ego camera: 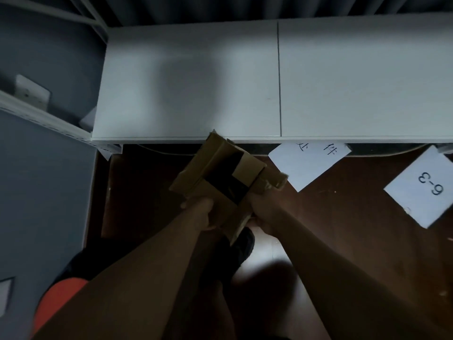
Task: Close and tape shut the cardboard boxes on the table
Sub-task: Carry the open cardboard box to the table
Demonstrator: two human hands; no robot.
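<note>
Gripping a small cardboard box (220, 177) at its near end, the left hand (204, 214) and right hand (263, 212) hold it in the air just below the table's (196, 82) front edge (flaps open, interior dark, apparently empty), its length pointing away toward that edge.

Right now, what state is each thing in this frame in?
Cardboard box: flaps open, held off the table, tilted.
Left hand: grips the box's near left side.
Right hand: grips the box's near right side.
Paper sheet marked 6-3: lying flat on the floor.
</note>
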